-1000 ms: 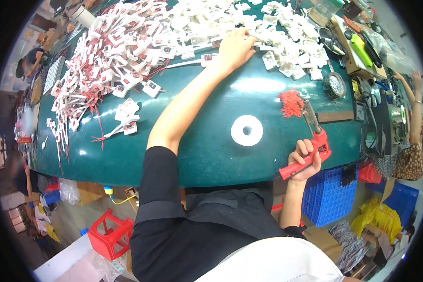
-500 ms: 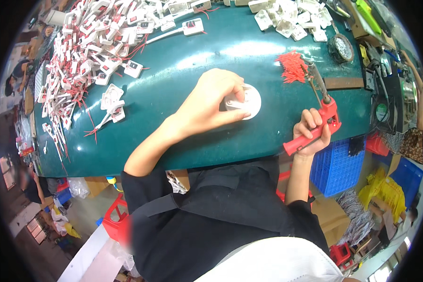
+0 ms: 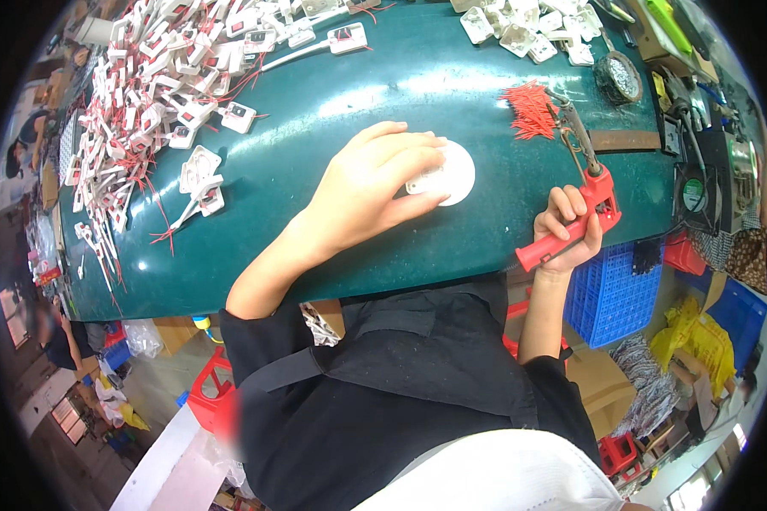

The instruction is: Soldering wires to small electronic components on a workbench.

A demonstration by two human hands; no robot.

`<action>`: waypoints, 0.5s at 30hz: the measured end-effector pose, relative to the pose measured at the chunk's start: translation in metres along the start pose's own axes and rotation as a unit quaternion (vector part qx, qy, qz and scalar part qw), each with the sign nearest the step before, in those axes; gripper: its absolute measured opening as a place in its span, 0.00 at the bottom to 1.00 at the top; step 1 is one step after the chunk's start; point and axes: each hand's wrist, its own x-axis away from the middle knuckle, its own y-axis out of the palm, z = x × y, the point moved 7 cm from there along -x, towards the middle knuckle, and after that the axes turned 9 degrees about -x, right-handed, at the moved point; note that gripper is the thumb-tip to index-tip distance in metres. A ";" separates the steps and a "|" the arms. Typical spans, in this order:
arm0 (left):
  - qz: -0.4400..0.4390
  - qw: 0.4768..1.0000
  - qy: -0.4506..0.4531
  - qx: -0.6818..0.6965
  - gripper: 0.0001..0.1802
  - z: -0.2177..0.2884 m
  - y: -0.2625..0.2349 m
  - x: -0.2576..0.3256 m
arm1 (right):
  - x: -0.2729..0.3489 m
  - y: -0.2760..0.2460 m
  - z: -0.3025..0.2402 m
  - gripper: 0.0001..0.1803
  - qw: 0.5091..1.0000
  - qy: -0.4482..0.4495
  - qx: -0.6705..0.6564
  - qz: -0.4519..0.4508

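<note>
My left hand (image 3: 362,175) is closed over a small white plastic housing (image 3: 429,181), with the thumb on its near side and the index finger on its far side. Beneath that housing lies a round white disc (image 3: 462,174), flat on the green table; the palm hides part of the housing. In my right hand (image 3: 568,230) is a red pistol-shaped soldering gun (image 3: 601,200), gripped by its handle. Its metal tip points away from me, beside a pile of short red wires (image 3: 528,109).
White plastic parts with red wires (image 3: 170,94) are heaped on the left of the green table (image 3: 298,128). White housings (image 3: 533,30) lie at the far right, near a round dish of metallic bits (image 3: 619,78). A blue crate (image 3: 614,298) stands below the right table edge.
The fingers of my left hand have straightened and spread a little over the white housing, uncovering more of the round disc. My right hand still holds the soldering gun, almost unmoved.
</note>
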 end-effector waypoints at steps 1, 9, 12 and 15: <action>0.001 1.000 -0.001 -0.002 0.17 0.000 0.001 0.001 | 0.000 0.002 0.001 0.31 1.000 0.003 0.003 -0.003; 0.053 0.986 -0.123 0.099 0.12 -0.020 0.012 0.004 | -0.002 0.001 0.001 0.30 1.000 0.010 0.006 -0.004; 0.060 0.987 -0.122 0.089 0.13 -0.016 0.012 0.003 | -0.001 0.000 0.001 0.29 1.000 0.011 0.007 -0.004; 0.089 0.995 -0.039 -0.002 0.13 0.002 0.007 -0.002 | -0.002 0.000 0.001 0.28 1.000 0.013 0.004 -0.004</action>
